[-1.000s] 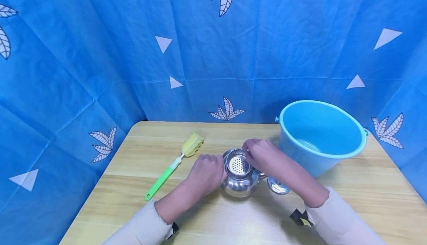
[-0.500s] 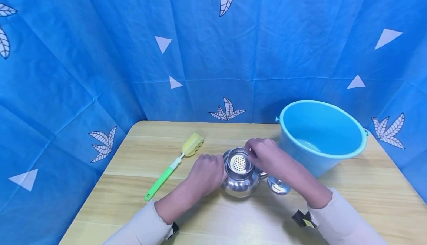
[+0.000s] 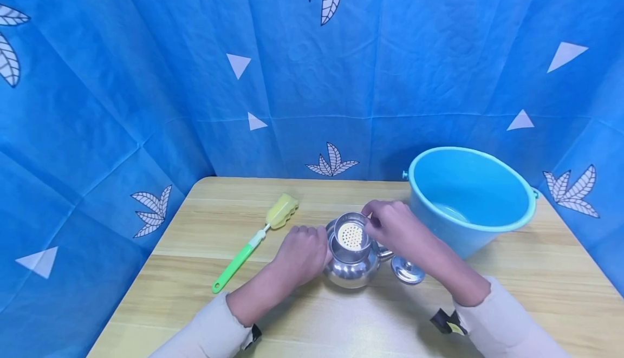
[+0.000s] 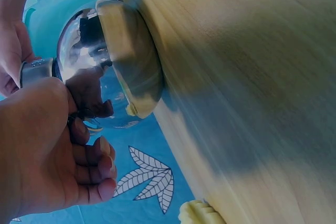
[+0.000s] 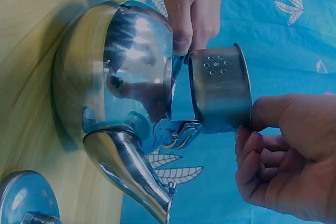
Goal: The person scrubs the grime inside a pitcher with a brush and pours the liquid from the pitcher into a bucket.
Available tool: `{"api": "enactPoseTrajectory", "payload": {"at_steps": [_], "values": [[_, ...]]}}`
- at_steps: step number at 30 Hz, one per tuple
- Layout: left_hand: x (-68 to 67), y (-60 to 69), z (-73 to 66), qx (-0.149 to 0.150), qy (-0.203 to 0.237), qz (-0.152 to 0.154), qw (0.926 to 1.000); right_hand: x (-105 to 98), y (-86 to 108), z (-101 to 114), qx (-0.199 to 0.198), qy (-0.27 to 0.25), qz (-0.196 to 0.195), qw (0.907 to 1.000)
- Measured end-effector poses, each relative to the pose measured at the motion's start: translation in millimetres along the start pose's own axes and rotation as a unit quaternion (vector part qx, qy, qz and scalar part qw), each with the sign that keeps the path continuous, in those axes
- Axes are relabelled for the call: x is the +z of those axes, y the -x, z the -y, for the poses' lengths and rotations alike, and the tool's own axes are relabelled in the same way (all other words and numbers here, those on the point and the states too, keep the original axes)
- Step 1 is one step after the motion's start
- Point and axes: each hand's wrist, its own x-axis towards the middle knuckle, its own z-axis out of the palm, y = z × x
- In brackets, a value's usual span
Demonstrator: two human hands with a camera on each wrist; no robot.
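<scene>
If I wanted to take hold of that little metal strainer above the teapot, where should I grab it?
Probably pinch the strainer by its rim, from above on the side toward the blue bucket. That open edge faces away from the teapot, and the upright wall looks thin enough to pinch; the base faces the pot's mouth, so seems harder to reach.

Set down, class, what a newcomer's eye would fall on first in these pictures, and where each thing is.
Most striking is the vivid blue cloth with white leaf prints, hanging behind the table. Next comes the big light-blue bucket at the table's back right. Then the shiny teapot near the middle, where the right hand pinches a perforated strainer just above it.
</scene>
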Motion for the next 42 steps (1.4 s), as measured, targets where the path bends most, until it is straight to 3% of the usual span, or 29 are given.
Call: {"api": "enactPoseTrajectory", "payload": {"at_steps": [6,11,22,42], "values": [[0.2,0.2,0.3,0.006,0.005,-0.011,0.9999,-2.1,5.2,-0.1,-0.005,-0.003,-0.022,0.9997],[-0.3,1.0,0.4,0.005,0.007,0.001,1.0,-3.8,10.0,-0.6,-0.014,-0.006,-0.032,0.9994],[1.2,1.4,0.2,-0.004,0.031,0.006,0.9995,-10.2,20.7,0.2,0.007,-0.023,-0.034,0.9991],[0.1,2.0,0.2,-0.001,0.016,-0.004,0.9999,-20.9,35.3,-9.1,0.02,0.005,-0.05,0.9985]]}}
